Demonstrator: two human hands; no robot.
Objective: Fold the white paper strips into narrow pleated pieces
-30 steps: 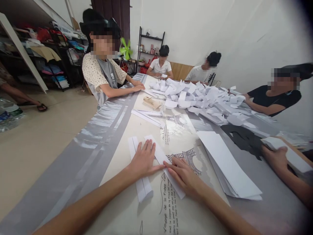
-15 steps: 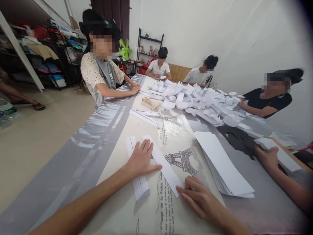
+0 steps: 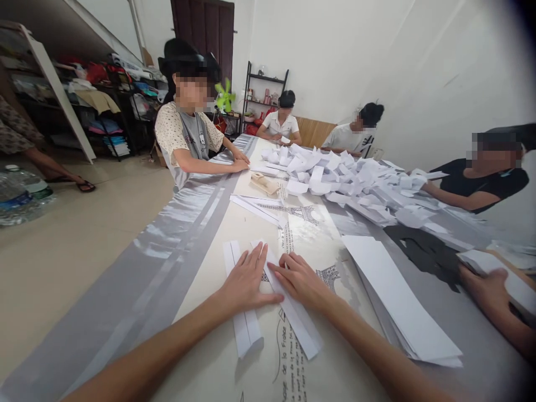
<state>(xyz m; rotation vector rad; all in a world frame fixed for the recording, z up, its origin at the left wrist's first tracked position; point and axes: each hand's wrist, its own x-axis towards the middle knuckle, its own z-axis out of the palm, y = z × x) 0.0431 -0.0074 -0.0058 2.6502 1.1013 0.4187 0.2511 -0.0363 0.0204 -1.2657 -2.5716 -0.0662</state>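
Note:
A folded white paper strip [image 3: 299, 325] lies slantwise on the printed table cover [image 3: 209, 301]. My left hand [image 3: 247, 279] rests flat with fingers spread, its fingertips and thumb on this strip. Beside them my right hand [image 3: 295, 276] touches the strip's upper part with its index finger, the other fingers curled. Nothing is gripped in it that I can see. A second folded strip [image 3: 247, 329] lies to the left, partly under my left hand.
Long white sheets [image 3: 402, 301] lie stacked at the right. Behind them is a large heap of paper pieces [image 3: 335, 170]. A wooden block [image 3: 264, 183] and another folded strip [image 3: 255, 209] lie ahead. A person's hand [image 3: 488, 290] holds paper at far right; several people sit around.
My right hand has moved up along the strip from its lower end, close to my left hand. My left hand stays on the strip. The camera view has shifted slightly.

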